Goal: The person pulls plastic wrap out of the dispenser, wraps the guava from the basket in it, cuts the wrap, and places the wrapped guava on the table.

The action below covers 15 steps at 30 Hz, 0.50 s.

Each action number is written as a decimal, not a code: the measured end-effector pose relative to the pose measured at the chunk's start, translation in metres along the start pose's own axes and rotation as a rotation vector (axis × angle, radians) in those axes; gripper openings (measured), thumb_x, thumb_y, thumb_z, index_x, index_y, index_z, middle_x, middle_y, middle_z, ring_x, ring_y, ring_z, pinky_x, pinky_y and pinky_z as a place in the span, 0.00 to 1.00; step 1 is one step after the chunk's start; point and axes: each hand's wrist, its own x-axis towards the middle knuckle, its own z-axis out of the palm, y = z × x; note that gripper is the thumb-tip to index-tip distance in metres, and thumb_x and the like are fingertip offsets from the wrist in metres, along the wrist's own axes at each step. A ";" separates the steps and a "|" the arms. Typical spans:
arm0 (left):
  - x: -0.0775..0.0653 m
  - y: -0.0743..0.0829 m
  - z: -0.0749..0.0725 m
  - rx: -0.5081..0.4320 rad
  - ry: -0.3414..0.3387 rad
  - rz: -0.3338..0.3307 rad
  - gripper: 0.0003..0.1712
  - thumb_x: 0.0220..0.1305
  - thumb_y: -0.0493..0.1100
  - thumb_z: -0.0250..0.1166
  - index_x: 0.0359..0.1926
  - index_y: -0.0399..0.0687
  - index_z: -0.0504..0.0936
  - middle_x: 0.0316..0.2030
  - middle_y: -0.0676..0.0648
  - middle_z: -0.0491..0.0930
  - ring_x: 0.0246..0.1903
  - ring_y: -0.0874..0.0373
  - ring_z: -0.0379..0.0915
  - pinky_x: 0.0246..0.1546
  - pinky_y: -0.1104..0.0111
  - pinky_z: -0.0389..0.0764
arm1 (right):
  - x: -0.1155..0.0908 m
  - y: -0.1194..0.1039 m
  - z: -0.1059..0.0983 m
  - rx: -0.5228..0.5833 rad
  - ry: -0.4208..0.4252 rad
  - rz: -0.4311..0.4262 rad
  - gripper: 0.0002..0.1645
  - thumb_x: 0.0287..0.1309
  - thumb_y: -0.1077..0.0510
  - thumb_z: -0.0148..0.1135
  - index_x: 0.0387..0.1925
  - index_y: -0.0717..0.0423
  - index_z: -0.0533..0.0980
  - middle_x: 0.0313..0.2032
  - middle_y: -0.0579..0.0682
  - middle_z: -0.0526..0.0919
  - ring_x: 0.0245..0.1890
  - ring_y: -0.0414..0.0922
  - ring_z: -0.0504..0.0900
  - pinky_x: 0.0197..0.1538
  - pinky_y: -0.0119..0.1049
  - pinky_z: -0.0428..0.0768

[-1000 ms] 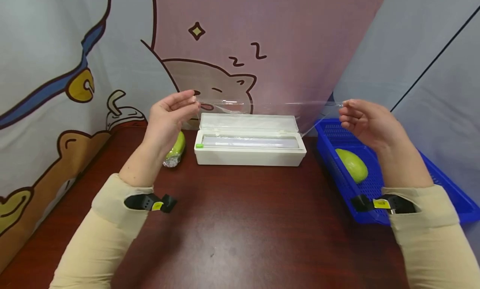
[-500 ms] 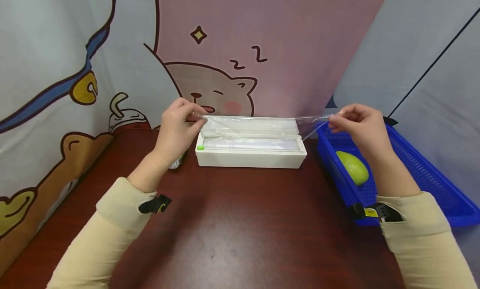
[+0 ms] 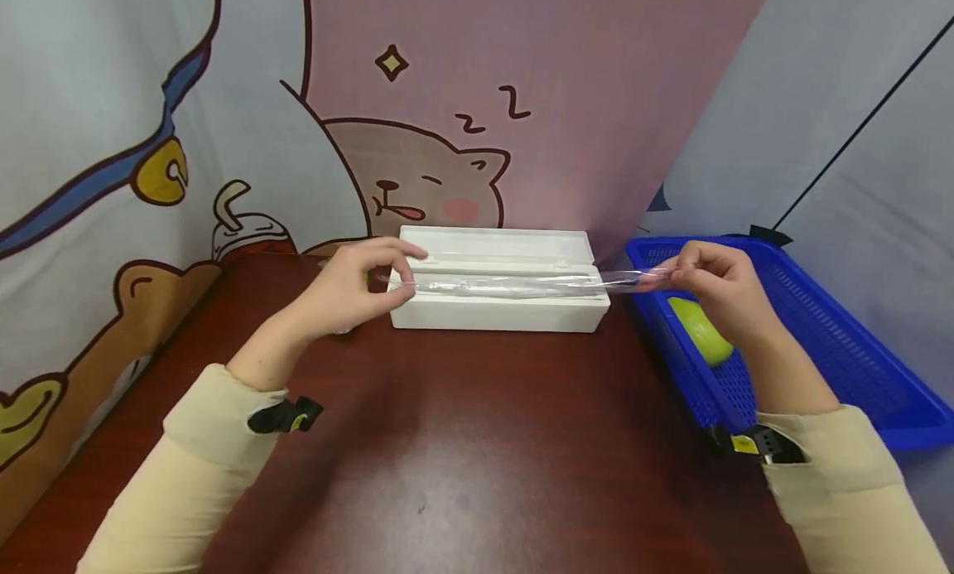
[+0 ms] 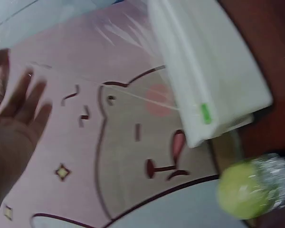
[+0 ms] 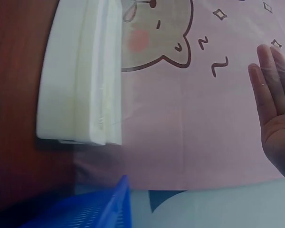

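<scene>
A sheet of cling film (image 3: pixel 507 286) stretches between my two hands, low over a white cling film box (image 3: pixel 499 315) with its lid raised. My left hand (image 3: pixel 354 288) pinches the film's left end between thumb and finger. At the other end, beyond the box's right side, my right hand (image 3: pixel 719 288) pinches the film's corner. In the left wrist view, a yellow-green fruit (image 4: pixel 242 190) partly covered in crinkled clear wrap lies by the box; the head view mostly hides it behind my left hand. A green slider (image 4: pixel 205 114) sits at the box's left end.
On the right stands a blue perforated basket (image 3: pixel 842 321) with another yellow-green fruit (image 3: pixel 701 332) inside. All of this rests on a dark red-brown table (image 3: pixel 477 441). Behind the box hangs a cartoon-printed cloth (image 3: pixel 581 102).
Both hands have come down from above the box, bringing the film from up near the raised lid to just over the box's opening. The box and basket have stayed put.
</scene>
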 end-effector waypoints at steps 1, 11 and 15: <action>-0.001 -0.002 0.001 -0.058 -0.036 -0.020 0.04 0.57 0.34 0.63 0.28 0.45 0.77 0.49 0.44 0.80 0.32 0.61 0.74 0.31 0.69 0.73 | -0.002 0.002 0.000 0.020 -0.016 -0.004 0.17 0.61 0.76 0.40 0.22 0.62 0.70 0.34 0.49 0.87 0.37 0.42 0.86 0.47 0.28 0.80; -0.009 -0.018 0.012 -0.428 -0.169 -0.132 0.03 0.60 0.29 0.59 0.32 0.31 0.72 0.35 0.33 0.83 0.37 0.64 0.82 0.41 0.72 0.80 | -0.017 0.009 -0.001 0.094 -0.065 0.010 0.15 0.64 0.75 0.39 0.30 0.59 0.70 0.33 0.51 0.87 0.37 0.43 0.86 0.48 0.31 0.81; -0.014 -0.021 0.012 -0.426 -0.172 -0.145 0.03 0.60 0.30 0.59 0.35 0.31 0.74 0.33 0.40 0.84 0.36 0.64 0.82 0.41 0.71 0.81 | -0.021 0.010 -0.002 0.022 -0.066 0.083 0.18 0.64 0.74 0.40 0.43 0.57 0.74 0.34 0.47 0.88 0.38 0.41 0.86 0.51 0.27 0.78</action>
